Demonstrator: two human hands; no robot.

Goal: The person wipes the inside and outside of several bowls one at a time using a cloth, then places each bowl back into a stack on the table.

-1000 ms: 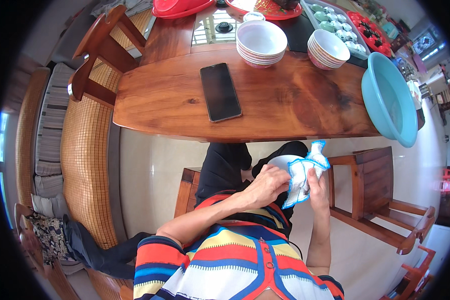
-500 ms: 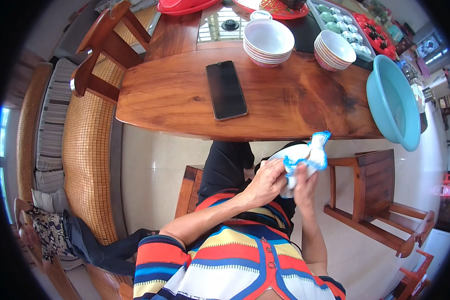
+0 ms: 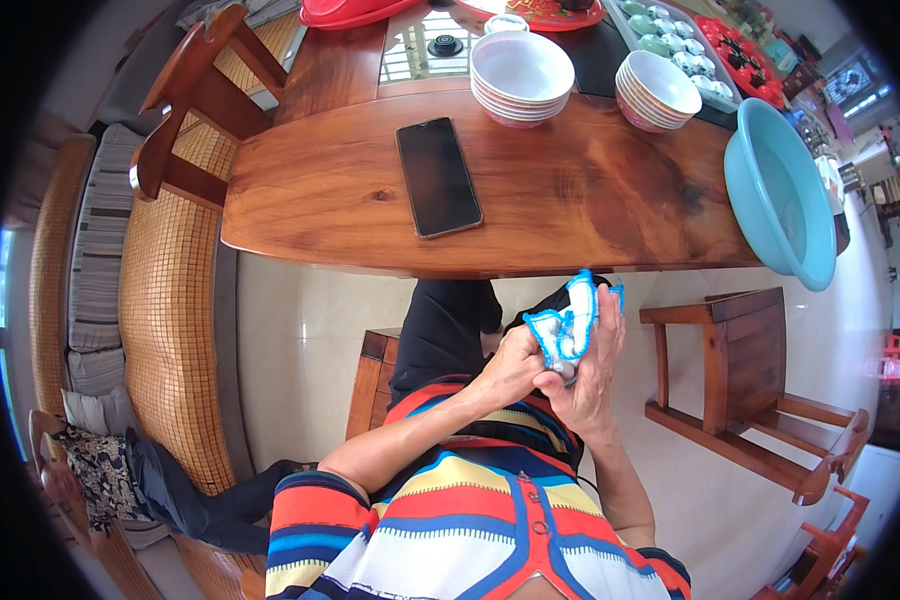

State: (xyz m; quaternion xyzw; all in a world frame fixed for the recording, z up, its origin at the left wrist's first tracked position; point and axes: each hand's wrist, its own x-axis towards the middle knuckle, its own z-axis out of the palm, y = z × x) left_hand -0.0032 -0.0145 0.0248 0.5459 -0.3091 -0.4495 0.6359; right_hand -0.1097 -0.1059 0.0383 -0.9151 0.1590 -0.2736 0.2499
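A white cloth with bright blue edging (image 3: 576, 312) is bunched between my two hands, in front of the table's near edge. My left hand (image 3: 513, 366) closes on the cloth's left side with its fingers curled. From the other side my right hand (image 3: 592, 375) presses against the cloth, fingers long and pointing up, thumb toward the left hand. A small pale grey part shows low between the hands; I cannot make out what it is. Whether a bowl is inside the cloth is hidden.
On the wooden table (image 3: 320, 200) are a dark phone (image 3: 438, 178), two stacks of bowls (image 3: 522, 78) (image 3: 658, 90) and a tray of small cups (image 3: 675, 45). A light-blue basin (image 3: 778, 195) stands at the right edge. A wooden stool (image 3: 740, 345) is to the right; a person's legs (image 3: 200, 500) show left.
The white bowl rim seen beside the cloth is out of sight now. My right hand has turned, its fingers extended upward, and the cloth has shifted left. The view has moved slightly.
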